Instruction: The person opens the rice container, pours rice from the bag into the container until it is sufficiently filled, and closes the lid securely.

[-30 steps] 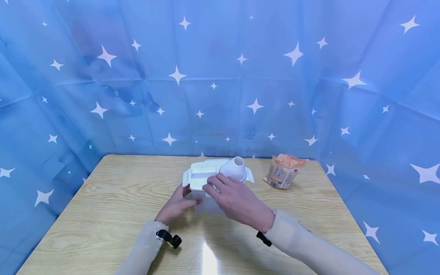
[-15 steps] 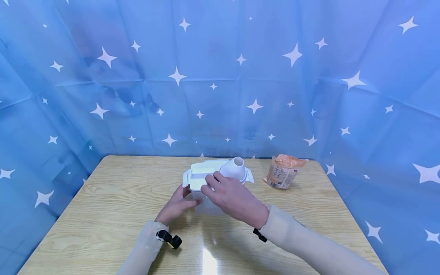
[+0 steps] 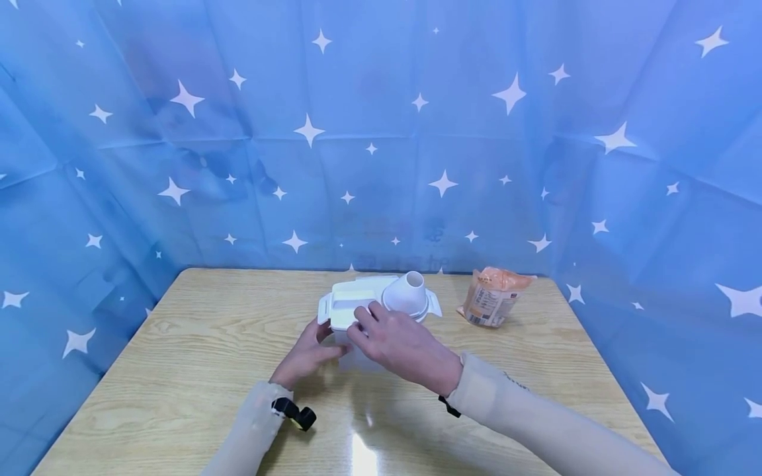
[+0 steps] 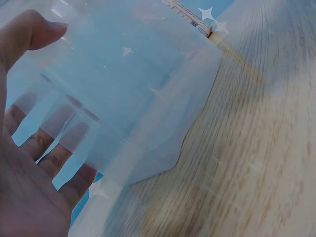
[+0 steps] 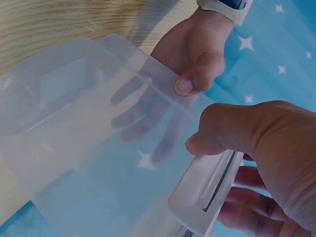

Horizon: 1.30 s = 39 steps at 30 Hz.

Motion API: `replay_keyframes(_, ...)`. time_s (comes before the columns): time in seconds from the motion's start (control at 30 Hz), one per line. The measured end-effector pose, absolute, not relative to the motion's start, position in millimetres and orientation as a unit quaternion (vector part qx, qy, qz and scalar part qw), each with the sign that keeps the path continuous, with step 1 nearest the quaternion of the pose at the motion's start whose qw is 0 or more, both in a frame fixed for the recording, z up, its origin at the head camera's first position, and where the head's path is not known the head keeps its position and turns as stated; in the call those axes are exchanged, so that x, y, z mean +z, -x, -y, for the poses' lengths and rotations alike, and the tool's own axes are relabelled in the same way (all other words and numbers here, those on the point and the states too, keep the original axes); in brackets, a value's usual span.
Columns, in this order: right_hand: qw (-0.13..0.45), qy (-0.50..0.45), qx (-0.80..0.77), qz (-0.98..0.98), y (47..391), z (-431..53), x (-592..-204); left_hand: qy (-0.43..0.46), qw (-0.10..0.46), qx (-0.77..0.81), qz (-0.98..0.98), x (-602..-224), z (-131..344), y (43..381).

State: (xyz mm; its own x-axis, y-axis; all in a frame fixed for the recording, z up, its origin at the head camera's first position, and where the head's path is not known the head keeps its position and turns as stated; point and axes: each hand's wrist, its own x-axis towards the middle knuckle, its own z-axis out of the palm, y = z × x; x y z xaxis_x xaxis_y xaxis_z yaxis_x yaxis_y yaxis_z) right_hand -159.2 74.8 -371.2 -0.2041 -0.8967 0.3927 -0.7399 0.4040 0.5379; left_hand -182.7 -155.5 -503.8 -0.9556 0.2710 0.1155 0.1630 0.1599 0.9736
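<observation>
A clear, frosted plastic storage container (image 3: 361,361) stands on the table, with a white lid (image 3: 351,291) and white side latches. On the right of the lid sits a white tapered cup (image 3: 407,295). My left hand (image 3: 305,356) grips the container's left side, thumb on the front wall; its fingers (image 4: 52,155) show blurrily through the plastic in the left wrist view. At the lid's front edge, my right hand (image 3: 405,345) pinches a white latch flap (image 5: 197,185) between thumb and fingers. Part of the lid's front is hidden behind that hand.
An orange and clear plastic packet (image 3: 491,299) with a printed label stands at the back right of the wooden table (image 3: 196,357). A blue curtain (image 3: 381,165) with white stars hangs behind and at both sides.
My right hand has shifted slightly left and down along the lid's front edge. The left hand and the container stay put.
</observation>
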Motion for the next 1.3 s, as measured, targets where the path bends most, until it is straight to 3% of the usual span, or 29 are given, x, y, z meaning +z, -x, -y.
replay_keyframes(0.67,0.355,-0.522,-0.157,0.759,155.2,-72.4,-372.5,-0.154,0.040,0.631,-0.759,-502.8,156.7,183.0)
replay_keyframes(1.3,0.275,-0.564,-0.065,0.776,160.7,-83.6,-355.3,-0.135,0.049,0.631,-0.762,-506.8,158.4,184.2)
